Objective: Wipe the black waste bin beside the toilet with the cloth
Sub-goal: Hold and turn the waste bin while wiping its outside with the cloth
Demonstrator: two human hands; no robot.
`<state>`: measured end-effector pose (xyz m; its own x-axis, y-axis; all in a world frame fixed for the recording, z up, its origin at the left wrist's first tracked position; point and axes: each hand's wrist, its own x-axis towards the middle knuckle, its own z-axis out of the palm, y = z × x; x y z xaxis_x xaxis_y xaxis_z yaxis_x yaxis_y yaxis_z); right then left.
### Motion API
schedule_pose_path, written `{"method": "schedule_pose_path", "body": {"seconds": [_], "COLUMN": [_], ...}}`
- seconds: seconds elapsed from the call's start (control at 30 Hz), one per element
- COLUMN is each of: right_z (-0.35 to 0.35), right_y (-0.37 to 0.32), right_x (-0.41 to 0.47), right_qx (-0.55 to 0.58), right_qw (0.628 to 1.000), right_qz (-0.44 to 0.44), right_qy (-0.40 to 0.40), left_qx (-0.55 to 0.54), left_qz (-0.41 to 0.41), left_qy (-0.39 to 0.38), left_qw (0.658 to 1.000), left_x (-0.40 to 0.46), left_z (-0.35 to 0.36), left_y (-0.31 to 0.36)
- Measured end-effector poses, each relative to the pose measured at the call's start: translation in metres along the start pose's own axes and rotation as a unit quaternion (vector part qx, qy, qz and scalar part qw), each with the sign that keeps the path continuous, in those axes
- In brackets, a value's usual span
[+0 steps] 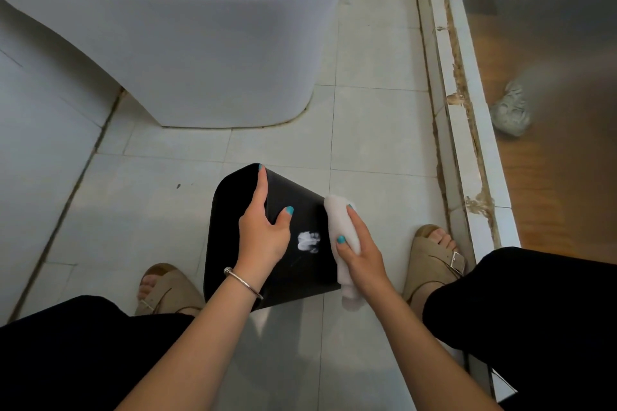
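The black waste bin (297, 197) lies tipped over on the tiled floor in front of me, its base end pointing toward the toilet (187, 37). My left hand (263, 227) holds the bin over its upper edge, with the fingers running along the edge and the thumb on the upper side. A white smear (309, 241) sits on that side between my hands. My right hand (359, 253) grips a folded white cloth (340, 220) and presses it against the bin's right edge.
My two feet in tan sandals (167, 290) (434, 260) flank the bin, with my knees in black trousers below. A chipped white threshold (467, 130) runs along the right, with wooden flooring and a grey shoe (510, 110) beyond it. A tiled wall stands at the left.
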<state>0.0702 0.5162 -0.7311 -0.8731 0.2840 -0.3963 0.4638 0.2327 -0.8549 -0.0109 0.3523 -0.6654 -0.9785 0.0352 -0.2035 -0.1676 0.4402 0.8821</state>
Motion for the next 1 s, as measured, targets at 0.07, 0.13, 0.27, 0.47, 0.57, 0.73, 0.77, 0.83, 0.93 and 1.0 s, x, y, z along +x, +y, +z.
{"method": "schedule_pose_path", "body": {"seconds": [0.07, 0.13, 0.27, 0.47, 0.57, 0.73, 0.77, 0.83, 0.93, 1.0], "right_z": [-0.001, -0.003, -0.003, 0.012, 0.016, 0.019, 0.02, 0.021, 0.022, 0.025], "right_y": [0.0, -0.001, -0.004, 0.007, 0.008, 0.006, 0.006, 0.005, 0.001, -0.003], "right_x": [0.001, 0.003, 0.013, 0.016, 0.014, 0.008, 0.008, 0.008, 0.007, 0.003], "right_qx": [0.003, 0.002, 0.0, -0.051, -0.071, -0.051, -0.053, -0.068, -0.086, -0.092], "right_qw": [1.0, 1.0, 1.0, 0.997, 0.995, 0.996, 0.996, 0.996, 0.995, 0.994], "right_qz": [-0.001, -0.013, -0.012, 0.049, 0.068, 0.06, 0.059, 0.057, 0.056, 0.052], "right_qy": [-0.01, -0.02, -0.027, 0.009, 0.014, 0.036, 0.035, 0.027, 0.015, 0.013], "left_qx": [-0.002, -0.007, -0.011, -0.003, 0.001, 0.002, -0.001, -0.011, -0.019, -0.025], "left_qz": [-0.007, -0.016, -0.019, -0.012, -0.012, -0.007, -0.008, -0.013, -0.018, -0.023], "left_qy": [0.003, 0.01, 0.021, 0.009, 0.008, -0.002, -0.001, 0.005, 0.016, 0.022], "left_qw": [1.0, 1.0, 1.0, 1.0, 1.0, 1.0, 1.0, 1.0, 1.0, 0.999], "left_x": [0.001, 0.001, 0.0, -0.003, -0.003, -0.004, -0.004, -0.006, -0.008, -0.008], "left_z": [-0.002, -0.004, -0.005, -0.002, -0.001, -0.002, -0.002, -0.003, -0.006, -0.009], "left_y": [0.0, -0.001, -0.003, 0.002, 0.006, 0.009, 0.008, 0.007, 0.003, 0.0]}}
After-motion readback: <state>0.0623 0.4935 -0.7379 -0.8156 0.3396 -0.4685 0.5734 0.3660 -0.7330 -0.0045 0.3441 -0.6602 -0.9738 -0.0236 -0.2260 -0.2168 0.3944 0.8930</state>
